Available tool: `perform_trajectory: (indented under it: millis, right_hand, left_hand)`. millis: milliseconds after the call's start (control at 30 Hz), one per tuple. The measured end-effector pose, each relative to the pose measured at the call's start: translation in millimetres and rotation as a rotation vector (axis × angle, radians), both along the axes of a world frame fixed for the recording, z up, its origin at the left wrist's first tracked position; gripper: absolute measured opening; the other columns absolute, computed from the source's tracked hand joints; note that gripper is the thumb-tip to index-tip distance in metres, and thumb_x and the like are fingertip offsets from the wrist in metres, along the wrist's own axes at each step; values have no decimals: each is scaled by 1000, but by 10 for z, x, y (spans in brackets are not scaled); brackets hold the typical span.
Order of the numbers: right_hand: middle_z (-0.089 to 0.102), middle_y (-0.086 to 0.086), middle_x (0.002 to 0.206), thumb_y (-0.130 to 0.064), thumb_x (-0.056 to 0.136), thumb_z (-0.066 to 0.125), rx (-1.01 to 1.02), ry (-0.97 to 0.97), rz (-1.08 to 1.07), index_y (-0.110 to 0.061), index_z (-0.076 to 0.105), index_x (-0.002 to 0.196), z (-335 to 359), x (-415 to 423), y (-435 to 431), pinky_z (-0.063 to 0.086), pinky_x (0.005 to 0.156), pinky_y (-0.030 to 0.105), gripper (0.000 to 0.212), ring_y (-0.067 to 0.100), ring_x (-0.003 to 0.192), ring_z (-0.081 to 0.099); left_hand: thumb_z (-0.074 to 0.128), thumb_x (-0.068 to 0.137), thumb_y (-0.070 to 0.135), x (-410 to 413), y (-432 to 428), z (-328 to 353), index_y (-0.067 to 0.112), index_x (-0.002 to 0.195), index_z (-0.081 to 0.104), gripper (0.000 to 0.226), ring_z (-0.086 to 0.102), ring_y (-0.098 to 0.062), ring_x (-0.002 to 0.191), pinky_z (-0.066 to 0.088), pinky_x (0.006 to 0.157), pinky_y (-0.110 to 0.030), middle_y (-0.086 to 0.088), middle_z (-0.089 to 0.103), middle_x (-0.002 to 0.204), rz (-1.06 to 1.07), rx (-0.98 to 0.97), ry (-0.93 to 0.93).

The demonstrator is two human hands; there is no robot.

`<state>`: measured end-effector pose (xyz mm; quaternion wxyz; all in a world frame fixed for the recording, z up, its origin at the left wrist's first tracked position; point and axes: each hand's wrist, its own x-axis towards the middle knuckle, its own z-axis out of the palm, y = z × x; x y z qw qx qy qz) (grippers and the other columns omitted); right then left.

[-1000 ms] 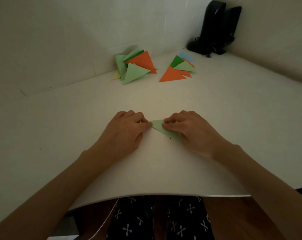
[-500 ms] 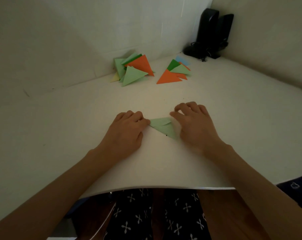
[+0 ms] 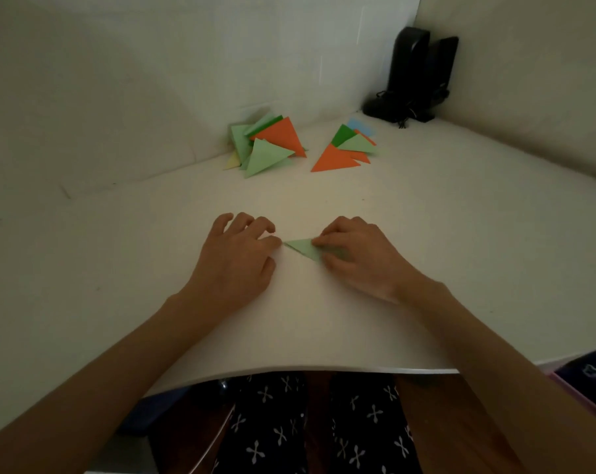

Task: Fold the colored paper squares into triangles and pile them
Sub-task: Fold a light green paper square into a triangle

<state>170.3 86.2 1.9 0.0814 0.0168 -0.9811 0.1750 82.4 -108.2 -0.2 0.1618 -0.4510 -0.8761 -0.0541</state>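
A small light green paper triangle [image 3: 301, 248] lies flat on the white table [image 3: 460, 234] between my hands. My left hand [image 3: 236, 261] rests on the table at its left, fingers spread, with the index fingertip touching the paper's left tip. My right hand [image 3: 356, 258] covers the triangle's right part, its curled fingers and thumb pinching the paper there. That part of the paper is hidden. Farther back lie two piles of folded triangles: a left pile [image 3: 267, 147] of green, orange and yellow, and a right pile [image 3: 346, 152] of orange, green and blue.
Two black speakers [image 3: 414, 73] with cables stand in the back right corner against the wall. The table's curved front edge [image 3: 323, 369] runs just above my lap. White walls close the table at the back and right.
My right hand has moved back left onto the green triangle and curled over it. The fingers of my left hand have spread and lifted, only the index tip staying at the paper.
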Motion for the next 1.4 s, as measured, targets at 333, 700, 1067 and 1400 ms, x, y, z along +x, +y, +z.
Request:
perform_trajectory:
  millis: [333, 700, 1067, 1400]
  right_hand:
    - [49, -4, 95, -28, 94, 54, -74, 29, 17, -15, 66, 107, 5, -343, 104, 38, 73, 24, 22, 8, 83, 45]
    - [60, -11, 66, -11, 93, 55, -882, 232, -199, -15, 65, 81, 88, -347, 15, 39, 56, 13, 17, -3, 55, 49]
    - [69, 0, 83, -1, 90, 57, -1031, 206, -165, -11, 69, 88, 87, -315, 4, 48, 70, 14, 16, 3, 74, 61]
    - [70, -12, 76, 1, 88, 58, -1024, 160, -74, -15, 69, 82, 117, -302, 58, 47, 69, 13, 20, 0, 73, 62]
  left_hand:
    - [57, 89, 26, -145, 370, -4, 16, 118, 61, 31, 48, -21, 107, 40, 91, -34, -3, 56, 115, 116, 333, -515]
    - [63, 82, -4, -264, 416, 35, 18, 110, 52, 37, 61, -1, 67, 46, 65, -14, 0, 65, 78, -67, 1012, -1186]
    - [55, 85, 23, -188, 393, 82, 17, 75, 67, 17, 54, -3, 69, 44, 65, -18, 13, 64, 72, -178, 902, -1114]
    - [69, 69, 6, -251, 323, 108, 11, 86, 49, 27, 65, -12, 62, 56, 66, -26, -3, 70, 68, -92, 885, -1488]
